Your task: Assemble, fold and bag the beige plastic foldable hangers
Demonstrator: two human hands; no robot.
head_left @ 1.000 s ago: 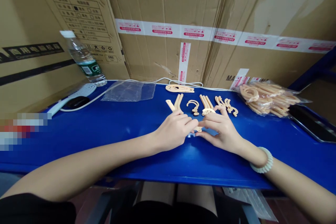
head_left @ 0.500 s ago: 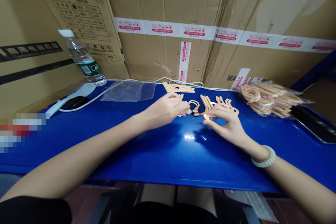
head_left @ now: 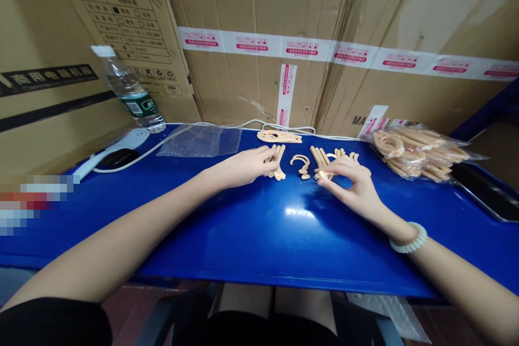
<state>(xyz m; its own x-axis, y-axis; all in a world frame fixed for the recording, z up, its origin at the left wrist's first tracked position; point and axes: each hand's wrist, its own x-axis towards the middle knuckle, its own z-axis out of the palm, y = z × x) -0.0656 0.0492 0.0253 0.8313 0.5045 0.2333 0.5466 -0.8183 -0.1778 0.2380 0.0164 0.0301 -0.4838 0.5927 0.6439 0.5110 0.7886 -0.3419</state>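
Several tan sticks with rounded ends (head_left: 279, 162) lie on the blue table, and my left hand (head_left: 252, 166) closes its fingers at their left side, on one of them. My right hand (head_left: 352, 181) pinches a small tan piece (head_left: 324, 175) between thumb and index finger. Between the hands lie a tan hook-shaped piece (head_left: 300, 160) and a small loose piece (head_left: 305, 177). More tan sticks (head_left: 319, 157) lie just behind my right fingertips. Curved pieces beyond that hand are partly hidden by it. A stack of flat tan pieces (head_left: 279, 137) sits behind, near the cardboard.
A clear bag of tan parts (head_left: 417, 151) and a black phone (head_left: 486, 192) are at the right. At the left are a water bottle (head_left: 133, 94), a flat clear bag (head_left: 198, 140), a white cable and a black object (head_left: 118, 158). Cardboard boxes (head_left: 259, 0) stand behind the table (head_left: 243, 238).
My left hand has moved left, away from the hook-shaped piece, onto the left group of sticks. My right hand has shifted slightly right, still pinching the small piece.
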